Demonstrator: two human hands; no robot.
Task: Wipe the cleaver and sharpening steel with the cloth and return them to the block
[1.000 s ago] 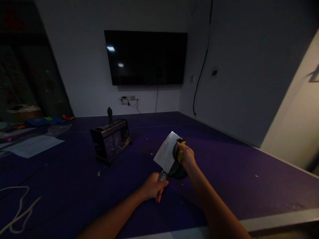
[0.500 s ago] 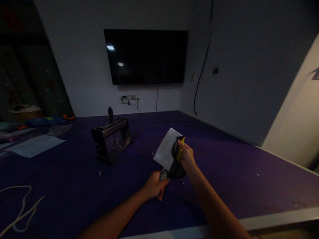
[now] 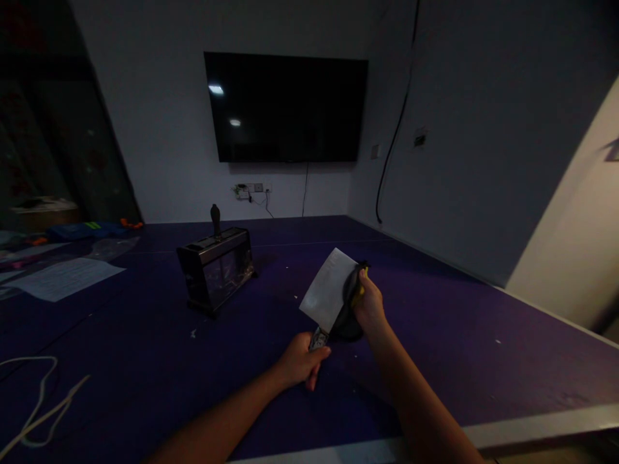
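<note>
While the left hand (image 3: 298,359) is closed around the patterned handle (image 3: 319,339) of the cleaver (image 3: 325,295), the right hand (image 3: 370,307) pinches a dark and yellow cloth-like piece (image 3: 349,322) against the right side of the blade (image 3: 333,270). So both hands are clamped, near each other but apart. The cleaver is tilted over the purple counter (image 3: 449,328), its blade directed away from the left hand; whether it touches the surface, I cannot tell. To the left of the cleaver, well apart, stands a dark knife holder (image 3: 217,267) with one black handle (image 3: 215,220) rising from its top. Farther left of the cleaver lie a written paper (image 3: 65,278) and a pale cord (image 3: 41,422). Behind the cleaver, a dark television (image 3: 287,106) hangs on the wall (image 3: 169,129).
</note>
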